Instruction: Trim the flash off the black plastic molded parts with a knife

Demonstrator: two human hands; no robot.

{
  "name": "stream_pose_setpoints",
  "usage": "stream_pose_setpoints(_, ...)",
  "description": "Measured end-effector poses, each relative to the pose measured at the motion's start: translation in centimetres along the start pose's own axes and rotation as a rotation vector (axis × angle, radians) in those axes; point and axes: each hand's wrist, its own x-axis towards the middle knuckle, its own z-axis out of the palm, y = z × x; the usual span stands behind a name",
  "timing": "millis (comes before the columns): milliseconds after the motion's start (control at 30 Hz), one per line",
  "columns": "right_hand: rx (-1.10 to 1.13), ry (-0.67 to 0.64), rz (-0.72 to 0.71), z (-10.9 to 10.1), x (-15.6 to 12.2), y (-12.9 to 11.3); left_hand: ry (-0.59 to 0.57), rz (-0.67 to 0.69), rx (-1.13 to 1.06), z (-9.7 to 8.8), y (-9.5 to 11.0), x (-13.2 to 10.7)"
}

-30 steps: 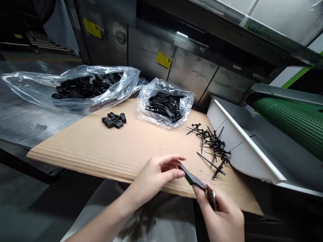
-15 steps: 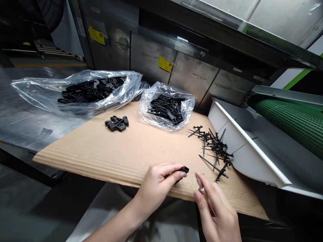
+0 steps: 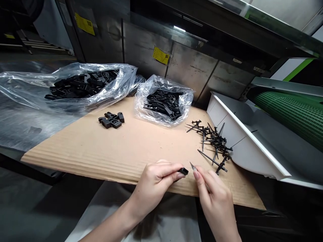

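Note:
Between the thumb and fingers of my left hand (image 3: 157, 179) is a small black plastic part (image 3: 183, 171), its hollow end pointing right; the rest of it is hidden by the fingers. My right hand (image 3: 214, 191) pinches a craft knife (image 3: 192, 166) near its pointed blade, with the handle mostly covered by the palm. The blade tip points up and left, a short gap away from the black part. Both hands are above the front edge of a cardboard sheet (image 3: 141, 144).
A clear bag (image 3: 128, 72) of black parts lies at the back left, a smaller bag (image 3: 188, 101) behind the cardboard's middle. Several black blocks (image 3: 112, 121) sit at left. Thin black sprues (image 3: 217, 141) pile at right, beside a white tray (image 3: 249, 134) and green conveyor belt (image 3: 290, 114).
My right hand has turned and closed in, so the knife's blade now shows pointing at the black part. The left hand has tilted the part slightly. The whole view has shifted a little.

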Motion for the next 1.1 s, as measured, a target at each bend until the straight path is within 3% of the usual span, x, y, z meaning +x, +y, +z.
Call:
stream_pose_setpoints(267,0.184,-0.009,-0.079,-0.5,-0.4,-1.1,0.053,0.079,0.065,0.2,-0.1,0.1)
stream_pose_setpoints(733,0.096,0.001,-0.094,-0.5,-0.4,-1.5,0.054,0.109,0.076,0.2,-0.2,0.0)
stream_pose_setpoints(933,0.053,-0.029,0.087,-0.5,0.2,-1.0,0.029,0.113,0.09,0.2,-0.1,-0.1)
stream_pose_setpoints(1100,0.257,-0.007,0.221,-0.5,-0.6,-0.8,0.024,0.058,0.068,0.1,0.2,-0.1)
